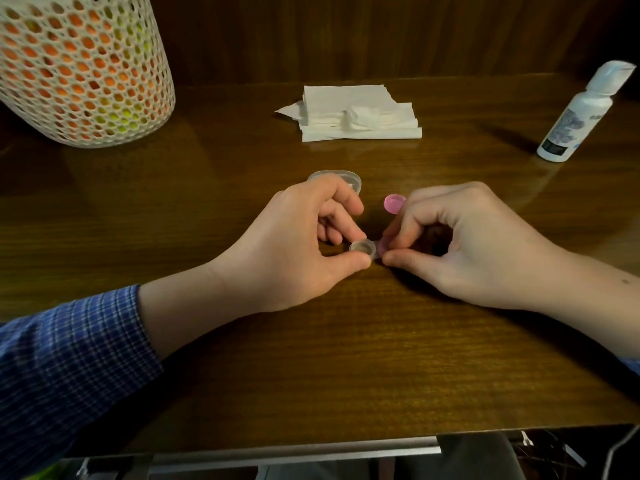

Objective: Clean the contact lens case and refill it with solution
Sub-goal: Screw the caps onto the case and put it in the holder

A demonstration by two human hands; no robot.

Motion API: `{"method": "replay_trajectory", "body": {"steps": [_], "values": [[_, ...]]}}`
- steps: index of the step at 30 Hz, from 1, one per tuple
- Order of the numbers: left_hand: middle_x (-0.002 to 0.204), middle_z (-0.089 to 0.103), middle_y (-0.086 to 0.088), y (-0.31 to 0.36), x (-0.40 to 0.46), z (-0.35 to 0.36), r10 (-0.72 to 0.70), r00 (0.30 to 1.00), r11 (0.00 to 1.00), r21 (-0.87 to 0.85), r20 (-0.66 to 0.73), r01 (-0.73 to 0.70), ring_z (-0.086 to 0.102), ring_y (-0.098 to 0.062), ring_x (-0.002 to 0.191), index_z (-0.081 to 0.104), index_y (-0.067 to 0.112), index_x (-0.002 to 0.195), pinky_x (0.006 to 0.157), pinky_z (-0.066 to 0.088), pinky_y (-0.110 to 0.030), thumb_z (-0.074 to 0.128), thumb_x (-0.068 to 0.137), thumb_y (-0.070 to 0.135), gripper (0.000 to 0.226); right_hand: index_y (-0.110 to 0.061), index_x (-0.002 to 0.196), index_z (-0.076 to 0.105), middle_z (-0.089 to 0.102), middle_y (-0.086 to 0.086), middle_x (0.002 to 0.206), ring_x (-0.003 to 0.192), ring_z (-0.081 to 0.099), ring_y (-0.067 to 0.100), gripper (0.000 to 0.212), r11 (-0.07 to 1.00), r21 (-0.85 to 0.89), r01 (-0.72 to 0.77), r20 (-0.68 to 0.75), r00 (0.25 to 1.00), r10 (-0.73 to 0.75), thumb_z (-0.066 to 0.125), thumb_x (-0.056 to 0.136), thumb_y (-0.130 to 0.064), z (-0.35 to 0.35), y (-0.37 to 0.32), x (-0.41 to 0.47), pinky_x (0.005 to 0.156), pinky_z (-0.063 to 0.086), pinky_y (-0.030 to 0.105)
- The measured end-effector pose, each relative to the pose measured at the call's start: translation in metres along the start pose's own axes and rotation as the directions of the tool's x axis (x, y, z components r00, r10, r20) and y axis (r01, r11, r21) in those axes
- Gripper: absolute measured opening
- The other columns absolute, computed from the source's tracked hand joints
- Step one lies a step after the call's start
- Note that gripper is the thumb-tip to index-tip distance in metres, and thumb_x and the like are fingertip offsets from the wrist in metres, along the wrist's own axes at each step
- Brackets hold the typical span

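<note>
The glossy dark wooden tabletop (346, 358) carries a white mesh basket (83, 71), stacked white paper napkins (356, 112), a white plastic bottle (581, 112), a loose pink round cap (394, 204) and a clear plastic lid (334, 178).

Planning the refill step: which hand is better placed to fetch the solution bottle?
The right hand, probably. The solution bottle stands at the far right of the table, on that hand's side. The left hand pinches the lens case at its open well and could keep steadying it.

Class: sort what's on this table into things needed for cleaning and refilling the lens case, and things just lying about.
Needed: lens case, pink cap, clear lid, tissues, solution bottle.
Lying about: mesh basket.
</note>
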State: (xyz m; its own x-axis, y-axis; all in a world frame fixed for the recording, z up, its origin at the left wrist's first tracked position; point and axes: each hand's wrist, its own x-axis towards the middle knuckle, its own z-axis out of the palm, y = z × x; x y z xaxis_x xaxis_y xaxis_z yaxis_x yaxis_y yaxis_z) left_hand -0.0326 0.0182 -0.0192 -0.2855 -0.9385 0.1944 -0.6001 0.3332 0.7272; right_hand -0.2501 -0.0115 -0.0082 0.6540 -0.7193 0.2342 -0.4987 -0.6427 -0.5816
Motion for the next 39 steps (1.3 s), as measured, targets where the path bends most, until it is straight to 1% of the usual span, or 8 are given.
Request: {"method": "replay_trajectory", "body": {"steps": [7,12,15,20,26,32,35,39], "values": [[0.091,0.076,0.011,0.002,-0.002,0.001,-0.015,1.000,1.000,0.012,-0.017,0.015,0.071,-0.005,0.088,0.062,0.018,0.121,0.079,0.059,-0.024,0.088,0.079,0.022,0.050,-0.025,0.072,0.074,0.071,-0.015,0.086,0.093,0.066,-0.005,0.014,0.996,-0.032,-0.083,-0.055,0.995,0.081,0.084,0.080,-0.022,0.006,-0.006,-0.002,0.096,0.056,0.035],[0.095,0.076,0.011,0.002,-0.005,0.003,0.017,1.000,1.000,0.016,-0.022,-0.016,0.071,-0.005,0.092,0.051,0.020,0.139,0.084,0.058,-0.024,0.087,0.081,0.024,0.068,-0.025,0.075,0.074,0.074,-0.014,0.091,0.094,0.070,0.000,0.011,0.999,-0.001,-0.044,-0.005,0.999,0.044,0.081,0.083,-0.022,-0.001,-0.001,-0.002,0.102,0.052,0.029],[0.095,0.075,0.011,-0.001,-0.004,0.002,0.020,1.000,1.000,-0.005,-0.013,-0.020,0.069,-0.004,0.095,0.041,0.023,0.146,0.084,0.056,-0.018,0.087,0.081,0.026,0.080,-0.025,0.081,0.075,0.074,-0.014,0.096,0.093,0.071,0.007,0.006,0.999,0.033,-0.042,-0.003,0.999,0.042,0.080,0.082,-0.022,-0.001,0.004,-0.003,0.084,0.058,0.028],[0.096,0.074,0.011,-0.003,-0.004,0.001,0.049,0.999,0.999,-0.016,0.015,-0.049,0.068,-0.006,0.097,0.040,0.022,0.147,0.084,0.053,-0.016,0.087,0.080,0.027,0.082,-0.029,0.089,0.074,0.073,-0.010,0.094,0.081,0.071,0.010,0.014,0.996,0.064,-0.063,0.003,0.998,0.063,0.082,0.080,-0.023,-0.003,0.008,-0.002,0.069,0.060,0.026],[0.097,0.072,0.009,-0.005,-0.003,0.001,0.062,0.998,0.998,-0.009,0.024,-0.062,0.068,-0.009,0.096,0.034,0.017,0.151,0.087,0.056,-0.023,0.081,0.080,0.005,0.086,-0.035,0.088,0.063,0.070,-0.012,0.085,0.072,0.068,0.005,0.024,0.995,0.014,-0.101,-0.084,0.991,0.101,0.083,0.076,-0.029,-0.001,0.009,-0.002,0.058,0.056,0.019],[0.094,0.073,0.008,-0.007,-0.003,0.001,0.080,0.997,0.997,-0.019,0.003,-0.080,0.070,-0.012,0.093,0.038,0.015,0.149,0.084,0.057,-0.028,0.080,0.082,0.002,0.080,-0.035,0.091,0.064,0.070,-0.016,0.084,0.072,0.068,0.007,0.028,0.996,-0.006,-0.085,-0.082,0.993,0.084,0.083,0.081,-0.016,0.002,0.012,-0.002,0.056,0.051,0.015],[0.090,0.073,0.006,-0.008,-0.003,0.002,0.086,0.996,0.996,-0.023,-0.026,-0.087,0.070,-0.014,0.090,0.043,0.015,0.144,0.080,0.057,-0.025,0.081,0.083,0.004,0.073,-0.032,0.103,0.065,0.071,-0.018,0.093,0.070,0.069,0.010,0.034,0.998,0.012,-0.065,-0.031,0.997,0.066,0.077,0.083,-0.008,0.001,0.011,-0.003,0.057,0.051,0.017],[0.093,0.066,0.007,-0.008,-0.004,0.001,0.100,0.993,0.995,0.018,-0.057,-0.099,0.067,-0.015,0.089,0.047,0.018,0.138,0.076,0.056,-0.021,0.084,0.081,0.011,0.068,-0.035,0.117,0.061,0.070,-0.021,0.103,0.072,0.068,0.012,0.041,0.996,0.057,-0.065,0.034,0.997,0.064,0.077,0.081,-0.025,-0.001,0.006,-0.005,0.059,0.056,0.023]]}}
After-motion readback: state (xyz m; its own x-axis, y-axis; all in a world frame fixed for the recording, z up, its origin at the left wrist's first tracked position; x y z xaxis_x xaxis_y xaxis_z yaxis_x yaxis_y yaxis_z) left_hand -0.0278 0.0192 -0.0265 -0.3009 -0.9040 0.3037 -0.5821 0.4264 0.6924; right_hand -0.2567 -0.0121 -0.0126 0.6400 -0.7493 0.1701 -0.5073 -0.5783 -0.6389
